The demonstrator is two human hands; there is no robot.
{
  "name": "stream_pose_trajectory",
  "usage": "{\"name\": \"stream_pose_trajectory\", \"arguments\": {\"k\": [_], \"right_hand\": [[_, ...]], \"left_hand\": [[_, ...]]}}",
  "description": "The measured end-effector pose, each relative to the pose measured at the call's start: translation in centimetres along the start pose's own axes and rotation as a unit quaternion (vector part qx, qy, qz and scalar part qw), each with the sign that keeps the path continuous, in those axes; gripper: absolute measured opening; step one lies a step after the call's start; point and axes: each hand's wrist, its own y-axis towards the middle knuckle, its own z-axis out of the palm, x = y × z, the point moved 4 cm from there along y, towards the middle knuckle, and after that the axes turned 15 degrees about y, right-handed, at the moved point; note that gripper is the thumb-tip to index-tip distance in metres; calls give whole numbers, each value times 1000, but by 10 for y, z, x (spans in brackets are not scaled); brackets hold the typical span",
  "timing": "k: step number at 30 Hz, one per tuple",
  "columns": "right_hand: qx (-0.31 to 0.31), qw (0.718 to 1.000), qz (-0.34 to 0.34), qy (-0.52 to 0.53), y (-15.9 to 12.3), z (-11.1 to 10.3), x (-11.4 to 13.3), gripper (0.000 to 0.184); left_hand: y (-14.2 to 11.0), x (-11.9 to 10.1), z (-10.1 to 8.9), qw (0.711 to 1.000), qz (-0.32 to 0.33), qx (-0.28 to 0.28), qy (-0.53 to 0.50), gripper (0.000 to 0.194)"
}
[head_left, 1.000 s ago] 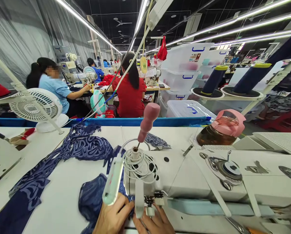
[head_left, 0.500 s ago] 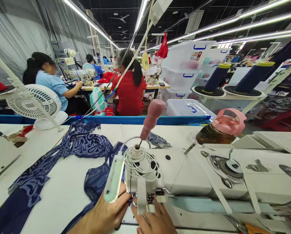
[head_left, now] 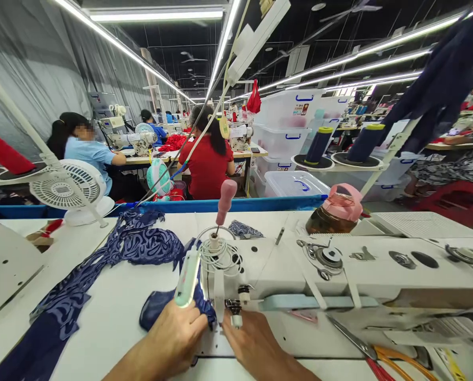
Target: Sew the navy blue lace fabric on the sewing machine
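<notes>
My left hand (head_left: 176,338) lies flat on the navy fabric (head_left: 157,312), fingers (head_left: 194,323) together and pressed down on the cloth just left of the needle (head_left: 233,312). My right hand (head_left: 252,341) rests on the surface (head_left: 101,312) on the other side, its fingers (head_left: 230,324) close together and touching the plate right under the presser foot; whether they pinch any cloth I cannot tell. The fabric bunches between my two sets of fingers and the needle, and spreads away to the left of my left fingers.

Directly beyond my fingers stands the sewing machine (head_left: 339,275), with a small lamp (head_left: 187,278) hanging just above my left fingers. Farther beyond and to the left lies a strip of patterned lace (head_left: 141,243). To the right of my right fingers, near the surface's edge, lie scissors (head_left: 363,352). Well beyond the machine sits a bottle (head_left: 334,211) with a pink lid, and far to the left a white fan (head_left: 67,188). Other people sit sewing in the rows beyond.
</notes>
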Motion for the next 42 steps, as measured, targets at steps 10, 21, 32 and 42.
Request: {"name": "stream_pose_trajectory", "arguments": {"k": [10,21,32,42], "right_hand": [[-37,996,75,32,3,18,-14,16],[-56,989,92,100,1,16,-16,21],[3,1000,11,19,-14,-5,-16,16],[-33,995,-93,19,-11,13,2,13]], "left_hand": [[-22,15,31,941,-246,155,172,21],[-13,-8,33,987,-137,-72,49,32],[-14,-8,45,979,-152,-134,21,22],[-12,-7,34,979,-169,-102,-44,21]]}}
